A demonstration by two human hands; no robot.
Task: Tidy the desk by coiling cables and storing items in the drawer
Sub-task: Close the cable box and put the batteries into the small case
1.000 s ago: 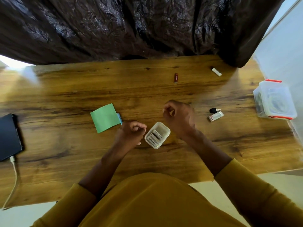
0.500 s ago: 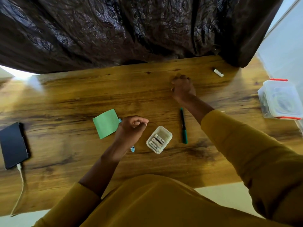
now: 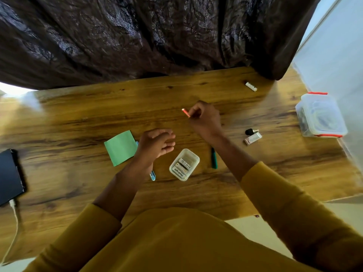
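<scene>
My right hand (image 3: 204,119) pinches a small red battery (image 3: 185,112) above the middle of the wooden desk (image 3: 78,118). My left hand (image 3: 157,144) hovers with relaxed fingers, holding nothing, just left of a small clear plastic case (image 3: 184,164) with white batteries lying in it. A green pen (image 3: 214,160) lies right of the case, partly under my right forearm. A blue pen (image 3: 152,175) pokes out below my left wrist.
A green sticky note (image 3: 120,147) lies left of my left hand. A black device (image 3: 9,176) with a white cable (image 3: 13,228) sits at the left edge. A clear lidded box (image 3: 320,115) stands at the right. A black cap (image 3: 249,131), a white adapter (image 3: 253,138) and a white piece (image 3: 251,86) lie nearby.
My right hand reached to the far desk, picked up the red battery and now draws it back toward me. My left hand's fingers have uncurled.
</scene>
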